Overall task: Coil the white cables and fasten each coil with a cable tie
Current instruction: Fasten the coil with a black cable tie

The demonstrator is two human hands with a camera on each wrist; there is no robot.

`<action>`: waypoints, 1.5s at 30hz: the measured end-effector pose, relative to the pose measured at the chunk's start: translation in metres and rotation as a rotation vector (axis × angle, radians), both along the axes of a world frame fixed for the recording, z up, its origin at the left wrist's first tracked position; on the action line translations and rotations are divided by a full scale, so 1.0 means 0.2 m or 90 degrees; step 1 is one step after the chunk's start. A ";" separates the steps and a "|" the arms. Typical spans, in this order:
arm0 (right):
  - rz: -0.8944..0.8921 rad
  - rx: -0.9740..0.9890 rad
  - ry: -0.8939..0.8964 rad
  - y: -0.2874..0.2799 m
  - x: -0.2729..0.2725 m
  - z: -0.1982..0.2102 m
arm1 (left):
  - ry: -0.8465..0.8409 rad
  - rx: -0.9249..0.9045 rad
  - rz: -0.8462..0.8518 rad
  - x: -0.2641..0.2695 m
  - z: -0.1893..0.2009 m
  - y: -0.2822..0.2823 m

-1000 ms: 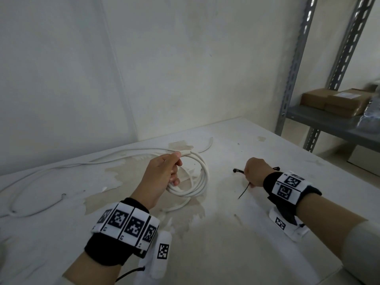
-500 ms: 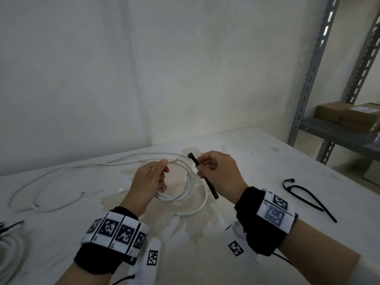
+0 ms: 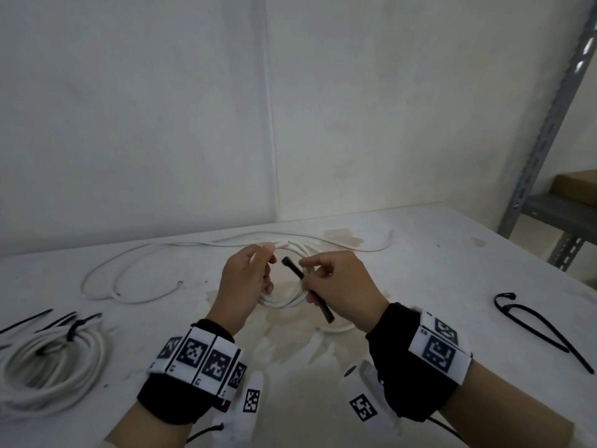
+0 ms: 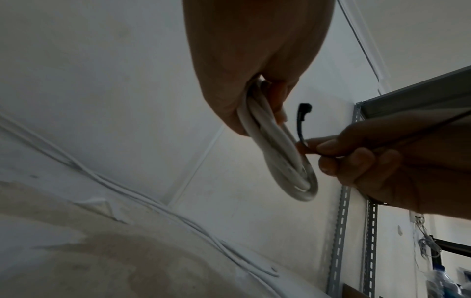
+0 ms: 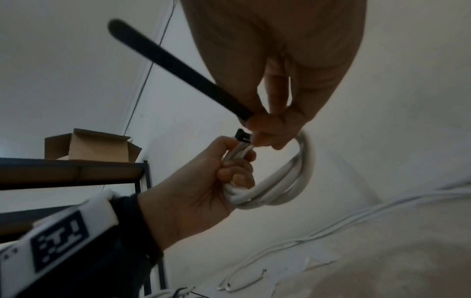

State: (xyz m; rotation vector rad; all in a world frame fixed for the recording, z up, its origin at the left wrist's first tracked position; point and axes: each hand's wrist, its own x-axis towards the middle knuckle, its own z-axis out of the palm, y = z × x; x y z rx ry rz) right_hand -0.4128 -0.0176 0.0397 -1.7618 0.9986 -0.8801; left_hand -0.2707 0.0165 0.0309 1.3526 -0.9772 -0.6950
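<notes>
Between the fingers: left hand grips cable coil.
Right hand: pinches black cable tie just beside the coil.

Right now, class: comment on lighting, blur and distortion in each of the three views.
Head view: even, dim light; wide-angle bends the shelf post. Left wrist view: left hand a dark, backlit mass, coil readable. Right wrist view: cable tie soft with blur, right hand shadowed.
</notes>
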 end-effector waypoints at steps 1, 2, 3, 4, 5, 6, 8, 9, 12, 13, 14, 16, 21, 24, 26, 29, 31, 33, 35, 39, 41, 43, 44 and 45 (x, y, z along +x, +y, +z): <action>-0.014 0.007 0.002 0.00 0.02 0.00 | -0.007 -0.013 0.007 0.00 0.00 0.00; -0.034 0.014 -0.001 0.01 0.03 0.00 | -0.022 -0.028 0.012 -0.01 -0.01 0.01; -0.058 0.021 -0.008 0.01 0.04 0.00 | -0.043 -0.045 0.015 -0.01 -0.01 0.02; -0.079 0.025 -0.016 0.01 0.05 0.00 | -0.065 -0.064 0.017 -0.02 -0.01 0.03; -0.095 0.026 -0.025 0.01 0.07 0.00 | -0.080 -0.079 0.015 -0.03 -0.02 0.03; -0.106 0.026 -0.037 0.01 0.08 0.00 | -0.087 -0.088 0.015 -0.04 -0.02 0.04; -0.123 0.028 -0.063 0.01 0.09 -0.01 | -0.086 -0.087 0.015 -0.05 -0.03 0.05; -0.129 0.031 -0.078 0.01 0.10 -0.01 | -0.080 -0.082 0.017 -0.05 -0.03 0.04; -0.132 0.031 -0.113 0.03 0.10 -0.01 | -0.076 -0.051 0.002 -0.06 -0.04 0.04; -0.128 0.033 -0.129 0.04 0.10 -0.01 | -0.073 -0.039 -0.007 -0.07 -0.04 0.03; -0.122 0.040 -0.158 0.04 0.11 0.00 | -0.066 -0.030 -0.015 -0.07 -0.04 0.03; -0.108 0.055 -0.219 0.05 0.11 0.00 | -0.034 -0.023 -0.031 -0.08 -0.04 0.02; -0.020 0.065 -0.266 0.04 0.07 0.00 | 0.064 -0.032 -0.064 -0.07 0.00 0.03; 0.072 0.016 -0.235 0.02 0.03 -0.02 | 0.126 -0.036 -0.079 -0.05 0.01 0.03; 0.111 -0.043 -0.202 0.04 0.01 -0.03 | 0.148 -0.038 -0.090 -0.04 0.01 0.03; 0.120 -0.118 -0.177 0.05 -0.01 -0.02 | 0.168 -0.038 -0.102 -0.06 0.01 0.03; 0.126 -0.140 -0.197 0.05 -0.01 -0.02 | 0.176 -0.037 -0.103 -0.06 0.01 0.03; 0.125 -0.130 -0.228 0.06 -0.01 -0.01 | 0.179 -0.033 -0.103 -0.07 0.02 0.03; 0.111 -0.102 -0.240 0.06 -0.02 0.00 | 0.176 -0.027 -0.103 -0.08 0.02 0.04; 0.081 -0.070 -0.221 0.06 -0.01 0.01 | 0.170 -0.021 -0.102 -0.11 0.02 0.05; 0.054 -0.040 -0.213 0.06 -0.01 0.02 | 0.157 -0.024 -0.097 -0.12 0.02 0.05; 0.034 -0.031 -0.196 0.06 -0.01 0.03 | 0.147 -0.024 -0.097 -0.12 0.02 0.05; 0.027 -0.031 -0.188 0.06 -0.01 0.03 | 0.145 -0.024 -0.102 -0.13 0.02 0.05; 0.022 -0.031 -0.183 0.05 -0.01 0.04 | 0.143 -0.024 -0.109 -0.13 0.01 0.05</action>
